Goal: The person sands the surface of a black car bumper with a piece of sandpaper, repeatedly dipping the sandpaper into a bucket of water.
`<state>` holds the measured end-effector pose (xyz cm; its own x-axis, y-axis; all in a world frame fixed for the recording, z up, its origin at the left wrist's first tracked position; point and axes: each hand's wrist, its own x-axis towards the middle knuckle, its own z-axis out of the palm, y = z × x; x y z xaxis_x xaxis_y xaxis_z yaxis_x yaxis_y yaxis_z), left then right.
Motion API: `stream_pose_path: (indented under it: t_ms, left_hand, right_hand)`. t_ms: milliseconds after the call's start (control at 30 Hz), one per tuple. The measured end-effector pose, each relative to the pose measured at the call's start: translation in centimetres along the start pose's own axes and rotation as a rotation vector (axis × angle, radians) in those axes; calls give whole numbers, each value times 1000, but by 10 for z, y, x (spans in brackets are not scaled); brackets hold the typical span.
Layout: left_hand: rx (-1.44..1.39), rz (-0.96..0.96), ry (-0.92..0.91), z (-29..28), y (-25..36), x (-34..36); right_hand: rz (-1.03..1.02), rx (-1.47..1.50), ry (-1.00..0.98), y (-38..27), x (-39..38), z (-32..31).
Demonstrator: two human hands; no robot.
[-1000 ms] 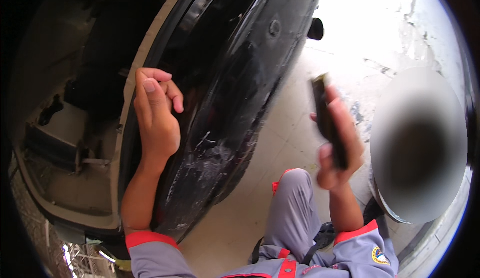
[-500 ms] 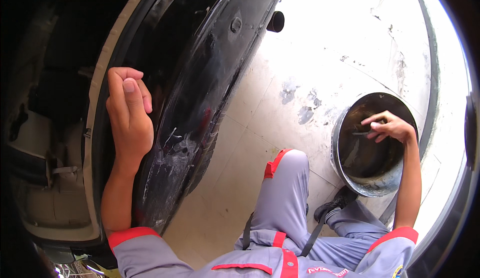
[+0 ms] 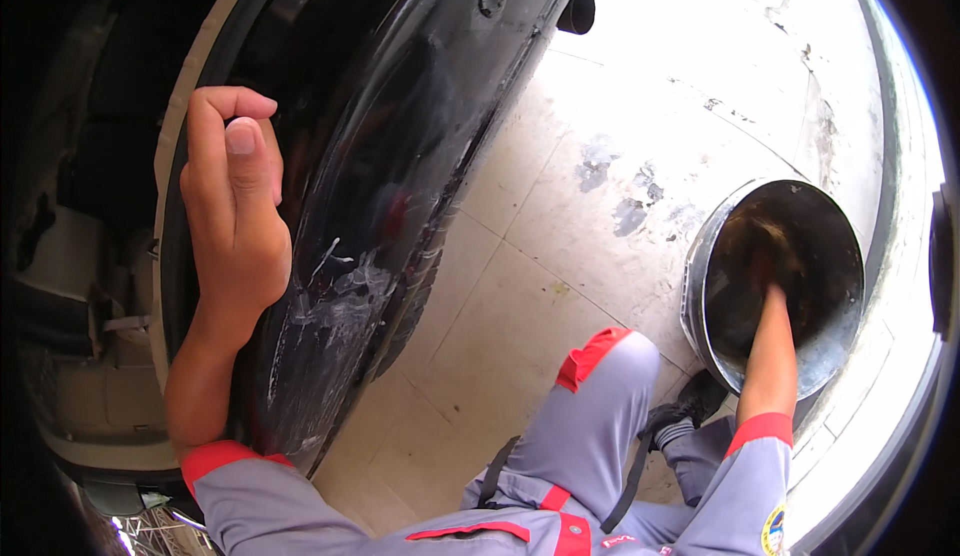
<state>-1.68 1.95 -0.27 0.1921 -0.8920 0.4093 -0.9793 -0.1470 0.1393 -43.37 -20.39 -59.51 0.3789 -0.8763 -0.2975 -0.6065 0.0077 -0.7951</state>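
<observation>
My left hand (image 3: 236,196) is raised at the edge of a black car's body, its fingers curled in and the thumb lying over them. No object shows in it. Beside it runs the car's black bumper (image 3: 400,156), with whitish smears and scuffs on its lower part. My right arm reaches down into a round metal bucket (image 3: 705,316) standing on the floor at the right. Deep in its dark inside, my right hand (image 3: 768,261) is only dimly visible, and its fingers are hidden.
An exhaust pipe (image 3: 577,12) juts from under the bumper. Part of a tyre (image 3: 415,301) shows beneath it. At the left is the car's dark opening with a beige trim edge (image 3: 172,156). Pale floor tiles (image 3: 520,306) carry dark stains. My bent knee (image 3: 610,376) is between car and bucket.
My right hand has gone from over the bucket's mouth down into it. My left hand keeps its curled shape along the car's edge. The view has shifted slightly.
</observation>
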Motion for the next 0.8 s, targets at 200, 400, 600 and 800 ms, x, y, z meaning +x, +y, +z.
stream_pose_path:
  t_ms: [200, 400, 600, 800]
  left_hand:
    - [-39, -54, 23, 13, 5, -1]
    - [-36, 1, 71, 3, 0, 2]
    - [-18, 146, 174, 6, 1, 3]
    - [271, 423, 297, 2, 14, -6]
  right_hand:
    - [459, -253, -534, 34, 5, -41]
    - [6, 132, -120, -134, -50, -81]
    - [-261, -72, 150, -215, -94, -112]
    - [-364, 518, 685, -259, -110, -93]
